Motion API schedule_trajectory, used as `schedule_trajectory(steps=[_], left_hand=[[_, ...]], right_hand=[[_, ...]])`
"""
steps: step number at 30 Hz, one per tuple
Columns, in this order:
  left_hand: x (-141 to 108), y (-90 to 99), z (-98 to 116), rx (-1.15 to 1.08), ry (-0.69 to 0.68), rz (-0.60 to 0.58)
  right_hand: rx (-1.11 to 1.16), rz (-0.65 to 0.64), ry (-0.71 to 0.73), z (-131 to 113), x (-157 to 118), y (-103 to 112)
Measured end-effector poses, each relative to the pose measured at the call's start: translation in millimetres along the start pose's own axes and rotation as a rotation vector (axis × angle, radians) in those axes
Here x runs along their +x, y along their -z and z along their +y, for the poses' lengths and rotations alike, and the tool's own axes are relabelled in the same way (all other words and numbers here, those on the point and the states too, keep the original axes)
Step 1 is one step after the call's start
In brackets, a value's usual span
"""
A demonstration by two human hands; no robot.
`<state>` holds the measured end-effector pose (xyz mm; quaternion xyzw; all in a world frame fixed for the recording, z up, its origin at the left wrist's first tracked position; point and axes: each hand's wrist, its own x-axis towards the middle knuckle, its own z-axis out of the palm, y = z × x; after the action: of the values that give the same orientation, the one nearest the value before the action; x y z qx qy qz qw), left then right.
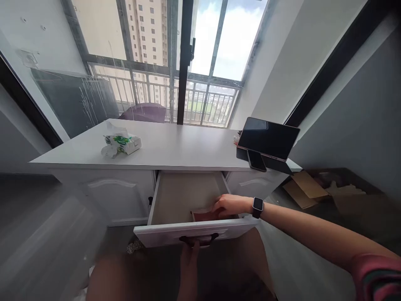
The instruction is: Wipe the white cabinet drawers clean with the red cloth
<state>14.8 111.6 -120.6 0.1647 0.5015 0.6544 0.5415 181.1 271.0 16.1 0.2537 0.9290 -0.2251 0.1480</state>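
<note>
A white drawer [184,188] is pulled out from the middle of the white desk [188,144]. At its front panel, my left hand [190,246] is closed around the dark drawer handle [214,236], with part of the fingers hidden beneath it. My right hand [227,205], wearing a black smartwatch [257,207] on the wrist, reaches into the drawer's front right. Its bent fingers are on a flat red booklet-like thing [202,215] lying on the drawer bottom; the front panel hides part of that thing.
On the desk's left lies a pack of tissues [127,144]. A tablet [269,138] stands propped at the right, with a phone [256,160] before it. An opened cardboard box [308,188] is on the floor at right. Windows [206,50] rise behind the desk.
</note>
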Motion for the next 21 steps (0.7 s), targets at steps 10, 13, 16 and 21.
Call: schedule_trajectory(steps=[10,13,16,21], left_hand=[[6,5.3,-12,0.075,0.064,-0.023],[5,6.5,-13,0.093,0.079,-0.01],[6,7.2,-13,0.14,0.085,0.015],[8,8.2,-15,0.118,0.106,0.031]], right_hand=[[0.3,-0.311,-0.012,13,32,-13],[0.197,-0.216,-0.003,19,32,-29],[0.029,-0.107,-0.02,28,37,-41],[-0.12,-0.002,-0.172,68,66,-30]])
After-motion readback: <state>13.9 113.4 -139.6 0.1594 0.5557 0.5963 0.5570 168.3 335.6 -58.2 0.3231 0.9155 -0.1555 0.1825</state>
